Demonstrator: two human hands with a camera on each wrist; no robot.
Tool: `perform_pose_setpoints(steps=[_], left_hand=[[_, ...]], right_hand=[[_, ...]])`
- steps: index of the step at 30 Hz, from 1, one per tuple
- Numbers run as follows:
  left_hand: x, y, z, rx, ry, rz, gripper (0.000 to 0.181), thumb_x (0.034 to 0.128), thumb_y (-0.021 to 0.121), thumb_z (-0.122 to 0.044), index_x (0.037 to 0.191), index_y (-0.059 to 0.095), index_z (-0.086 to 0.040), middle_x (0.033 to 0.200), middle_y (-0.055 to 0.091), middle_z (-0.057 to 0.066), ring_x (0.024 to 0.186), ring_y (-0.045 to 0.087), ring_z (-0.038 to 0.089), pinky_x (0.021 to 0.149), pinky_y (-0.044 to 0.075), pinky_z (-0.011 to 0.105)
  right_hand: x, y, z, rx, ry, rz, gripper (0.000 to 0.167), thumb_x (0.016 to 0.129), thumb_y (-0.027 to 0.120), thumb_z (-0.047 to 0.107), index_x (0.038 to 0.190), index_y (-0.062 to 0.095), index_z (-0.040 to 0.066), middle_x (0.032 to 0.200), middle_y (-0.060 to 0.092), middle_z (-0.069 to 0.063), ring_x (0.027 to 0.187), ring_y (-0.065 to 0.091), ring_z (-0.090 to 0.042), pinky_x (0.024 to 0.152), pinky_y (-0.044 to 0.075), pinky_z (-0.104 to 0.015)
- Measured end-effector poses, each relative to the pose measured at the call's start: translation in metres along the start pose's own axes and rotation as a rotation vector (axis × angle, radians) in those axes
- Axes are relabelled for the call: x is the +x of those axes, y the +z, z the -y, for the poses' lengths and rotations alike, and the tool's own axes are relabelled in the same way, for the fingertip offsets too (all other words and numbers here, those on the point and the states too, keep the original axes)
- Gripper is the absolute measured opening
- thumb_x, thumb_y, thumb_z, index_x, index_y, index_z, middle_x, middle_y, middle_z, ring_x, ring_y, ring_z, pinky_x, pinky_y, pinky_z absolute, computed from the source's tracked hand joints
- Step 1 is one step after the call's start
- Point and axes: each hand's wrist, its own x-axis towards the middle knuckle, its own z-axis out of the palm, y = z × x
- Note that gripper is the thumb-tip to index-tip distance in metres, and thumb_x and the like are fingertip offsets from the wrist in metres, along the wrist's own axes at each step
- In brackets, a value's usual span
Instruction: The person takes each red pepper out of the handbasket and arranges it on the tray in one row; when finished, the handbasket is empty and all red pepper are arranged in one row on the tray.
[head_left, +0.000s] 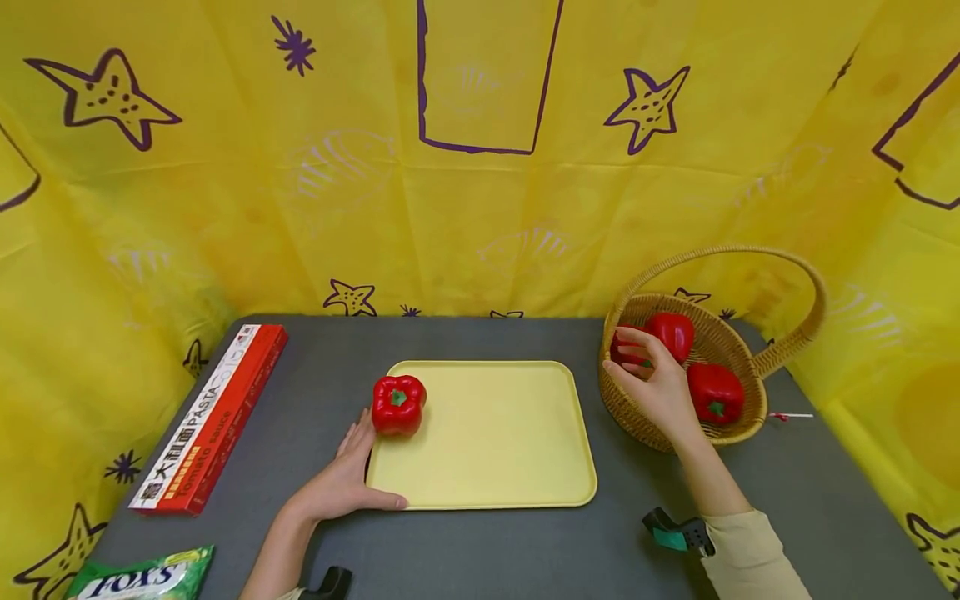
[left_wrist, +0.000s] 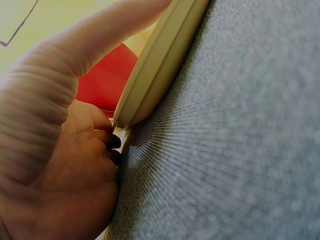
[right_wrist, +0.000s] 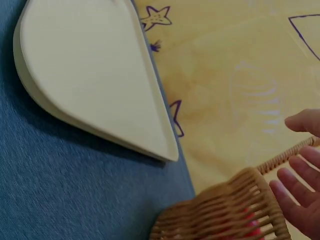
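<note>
A red bell pepper (head_left: 399, 408) stands at the left end of the pale yellow tray (head_left: 495, 433). My left hand (head_left: 337, 483) rests at the tray's near-left corner, with the thumb on the near rim and the fingers along the left side beside the pepper. Over the left part of the wicker basket (head_left: 633, 417), my right hand (head_left: 660, 392) hangs with its fingers apart, holding nothing in the right wrist view. Below it one red pepper (head_left: 624, 342) is partly hidden. Two more peppers, one at the back (head_left: 672, 333) and one at the right (head_left: 715, 392), lie in the basket.
A red and white pasta box (head_left: 213, 417) lies along the table's left side. Nearer is a green FOX'S packet (head_left: 142, 575), cut off by the frame. The basket's tall handle (head_left: 727, 252) arches up. A small white stick with red (head_left: 791, 415) lies right of the basket.
</note>
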Motion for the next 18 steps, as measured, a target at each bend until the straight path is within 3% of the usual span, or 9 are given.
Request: perform_pose_setpoints(steps=[3, 7, 10, 18], left_hand=[[-0.001, 0.000, 0.000, -0.001, -0.002, -0.002, 0.131, 0.0625, 0.089, -0.042, 0.157, 0.005, -0.008, 0.161, 0.000, 0.019, 0.145, -0.011, 0.039, 0.112, -0.004, 0.062], [-0.001, 0.000, 0.000, 0.003, -0.002, -0.006, 0.130, 0.0621, 0.089, -0.042, 0.157, 0.006, -0.008, 0.161, 0.000, 0.018, 0.145, -0.011, 0.039, 0.112, -0.004, 0.062], [-0.001, 0.000, -0.001, 0.005, -0.010, -0.005, 0.131, 0.0620, 0.089, -0.042, 0.157, 0.006, -0.008, 0.161, 0.000, 0.019, 0.145, -0.010, 0.039, 0.112, -0.003, 0.062], [0.000, 0.000, -0.002, -0.003, -0.010, 0.005, 0.131, 0.0623, 0.089, -0.042, 0.157, 0.005, -0.006, 0.161, -0.002, 0.020, 0.145, -0.011, 0.040, 0.112, -0.003, 0.062]], right_hand=[[0.004, -0.007, -0.004, -0.054, 0.048, 0.010, 0.053, 0.089, 0.073, 0.023, 0.136, 0.052, 0.009, 0.127, 0.058, -0.011, 0.109, 0.058, -0.027, 0.084, 0.050, -0.016], [0.009, -0.018, -0.007, -0.141, 0.093, 0.047, 0.056, 0.090, 0.071, 0.028, 0.137, 0.050, 0.007, 0.128, 0.057, -0.016, 0.111, 0.057, -0.033, 0.093, 0.051, -0.039], [0.014, -0.027, -0.010, -0.215, 0.091, 0.078, 0.057, 0.091, 0.070, 0.028, 0.138, 0.048, 0.004, 0.130, 0.054, -0.021, 0.111, 0.056, -0.039, 0.093, 0.047, -0.054], [0.030, -0.045, -0.009, -0.369, 0.039, 0.153, 0.056, 0.090, 0.069, 0.024, 0.134, 0.049, -0.005, 0.130, 0.051, -0.029, 0.113, 0.048, -0.045, 0.093, 0.039, -0.060]])
